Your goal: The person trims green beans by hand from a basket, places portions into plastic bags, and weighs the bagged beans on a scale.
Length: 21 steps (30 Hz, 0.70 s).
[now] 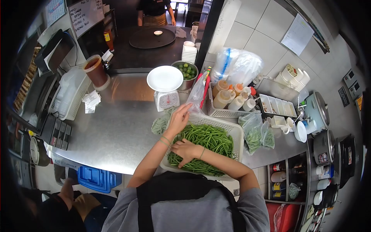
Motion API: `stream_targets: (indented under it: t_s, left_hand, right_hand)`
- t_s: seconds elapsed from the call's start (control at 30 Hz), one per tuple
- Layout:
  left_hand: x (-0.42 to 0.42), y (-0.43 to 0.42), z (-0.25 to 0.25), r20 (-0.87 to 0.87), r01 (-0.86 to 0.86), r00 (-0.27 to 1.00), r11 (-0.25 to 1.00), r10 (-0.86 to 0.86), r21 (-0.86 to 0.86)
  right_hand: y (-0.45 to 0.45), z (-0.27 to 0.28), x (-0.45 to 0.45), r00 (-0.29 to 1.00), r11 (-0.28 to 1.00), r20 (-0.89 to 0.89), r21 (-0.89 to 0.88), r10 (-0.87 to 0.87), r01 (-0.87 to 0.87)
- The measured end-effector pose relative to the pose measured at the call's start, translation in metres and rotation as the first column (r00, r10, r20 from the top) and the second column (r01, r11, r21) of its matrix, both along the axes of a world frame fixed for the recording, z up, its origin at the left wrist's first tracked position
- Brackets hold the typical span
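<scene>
Long green beans [208, 141] fill a white perforated plastic basket [237, 144] at the counter's front edge, close to my body. My right hand [186, 150] lies on the beans at the basket's left side, its thumb apart from the fingers and its fingertips partly among the beans. Beyond it, my left hand [180, 119] reaches over the basket's far left corner. Its fingers are drawn together at a clear plastic bag [196, 94] and appear to pinch it. A white kitchen scale [167, 99] with a round pan [164, 78] stands just past my left hand.
A greenish cloth [162, 123] lies left of the basket. Behind it are a pot of green limes [186, 71] and a crate of squeeze bottles [228, 112]. Bagged greens [253, 135] sit to the right. Farther left stands a container of brown liquid [96, 72]. A person [154, 11] stands beyond the pass-through.
</scene>
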<state>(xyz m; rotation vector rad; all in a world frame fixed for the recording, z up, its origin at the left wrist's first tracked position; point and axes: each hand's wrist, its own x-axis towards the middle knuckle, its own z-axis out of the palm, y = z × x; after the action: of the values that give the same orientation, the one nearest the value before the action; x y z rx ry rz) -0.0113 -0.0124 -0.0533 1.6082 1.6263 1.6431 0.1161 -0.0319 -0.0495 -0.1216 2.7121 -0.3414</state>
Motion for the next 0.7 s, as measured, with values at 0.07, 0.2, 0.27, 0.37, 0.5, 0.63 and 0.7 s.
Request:
stream_targets:
  t_s: [0.07,0.2,0.27,0.37,0.5,0.63,0.7]
  left_hand:
    - [0.001,-0.002,0.001,-0.018,-0.003,1.0,1.0,0.003,0.011]
    - [0.0,-0.001,-0.001,-0.061,-0.004,0.998,0.999,0.007,0.038]
    - [0.002,0.0,-0.003,-0.061,-0.004,0.998,1.0,0.005,0.015]
    - [-0.001,0.0,-0.004,-0.081,0.015,0.997,1.0,-0.014,0.011]
    - [0.0,-0.001,-0.006,-0.052,0.017,0.998,1.0,-0.018,-0.013]
    - [-0.001,-0.001,-0.005,-0.038,0.014,0.999,1.0,-0.014,-0.01]
    - [-0.002,-0.002,-0.003,-0.03,0.017,0.999,0.999,-0.018,-0.038]
  right_hand:
    - [-0.004,0.002,-0.005,0.991,0.999,0.136,0.045,-0.01,0.004]
    - [-0.012,-0.001,0.0,0.992,0.986,0.122,0.168,-0.023,0.002]
    - [-0.02,-0.011,0.009,0.992,0.952,-0.045,0.279,-0.115,0.123]
    - [-0.026,-0.007,0.013,0.965,0.927,-0.181,0.291,-0.192,0.239]
    - [-0.03,-0.004,0.021,0.94,0.918,-0.255,0.267,-0.226,0.293]
    - [-0.026,0.008,0.031,0.899,0.916,-0.308,0.152,-0.313,0.371]
    - [-0.023,0.012,0.036,0.872,0.907,-0.326,0.089,-0.365,0.412]
